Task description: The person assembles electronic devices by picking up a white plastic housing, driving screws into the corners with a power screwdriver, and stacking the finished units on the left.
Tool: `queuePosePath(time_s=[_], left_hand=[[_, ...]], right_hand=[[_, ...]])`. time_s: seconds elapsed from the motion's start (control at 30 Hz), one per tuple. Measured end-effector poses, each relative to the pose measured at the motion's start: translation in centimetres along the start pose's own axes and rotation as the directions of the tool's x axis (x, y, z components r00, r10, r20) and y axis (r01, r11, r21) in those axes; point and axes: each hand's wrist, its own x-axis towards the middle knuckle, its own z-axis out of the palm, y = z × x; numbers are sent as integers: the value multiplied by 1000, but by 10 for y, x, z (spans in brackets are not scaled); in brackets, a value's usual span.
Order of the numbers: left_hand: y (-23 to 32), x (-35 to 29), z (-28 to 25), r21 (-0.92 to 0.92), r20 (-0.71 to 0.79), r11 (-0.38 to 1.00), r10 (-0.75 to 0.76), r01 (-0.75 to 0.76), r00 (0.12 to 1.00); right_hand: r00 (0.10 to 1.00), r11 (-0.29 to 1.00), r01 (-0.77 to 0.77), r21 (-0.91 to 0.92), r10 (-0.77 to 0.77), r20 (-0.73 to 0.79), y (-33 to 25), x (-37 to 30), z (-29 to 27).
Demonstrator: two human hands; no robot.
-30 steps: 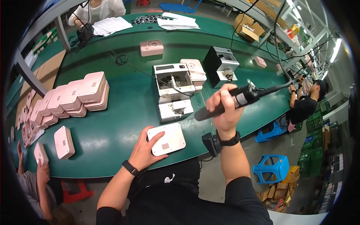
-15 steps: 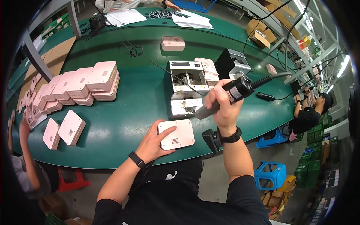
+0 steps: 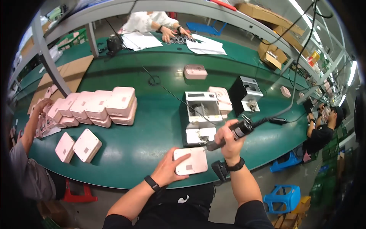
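A pale pink plastic box (image 3: 196,158) lies flat near the table's front edge, its vented, screw-holed face up. My left hand (image 3: 166,166) grips its left side, thumb across the top. In my right hand (image 3: 230,144) is a black corded electric screwdriver (image 3: 243,129), tilted with its tip down and to the left. That tip is close to the far right corner of the box; whether it touches is too small to tell. Just beyond the box stands a black and silver screw feeder (image 3: 202,111) with an open top.
Stacked pink boxes (image 3: 103,105) stand at left, two more (image 3: 87,145) nearer. A second feeder (image 3: 247,93), a pink box (image 3: 195,71) and another screwdriver (image 3: 277,120) lie beyond. Co-workers sit at left, right and across. Blue stools (image 3: 282,198) stand on the floor at right.
The view has shifted, so the table appears lower. My right hand has brought the screwdriver tip toward the box's far right corner. The left co-worker's hand has reached the parts by the stack.
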Motion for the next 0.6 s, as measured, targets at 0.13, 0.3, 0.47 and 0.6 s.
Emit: queuePosePath(time_s=[0.13, 0.3, 0.47, 0.6], left_hand=[[-3, -6, 10, -12, 3, 998, -59, 59, 998], [-2, -1, 24, -40, -14, 999, -27, 27, 1000], [-3, -2, 22, -54, -14, 997, -63, 62, 998], [-7, 5, 18, -61, 0, 998, -8, 8, 1000]], right_hand=[[1000, 999, 12, 51, -12, 9, 13, -3, -15], [994, 979, -26, 202, 4, 108, 5, -6, -28], [996, 974, -72, 217, 59, 64, 6, 0, -24], [995, 984, -52, 170, 35, 98, 12, 3, -32]])
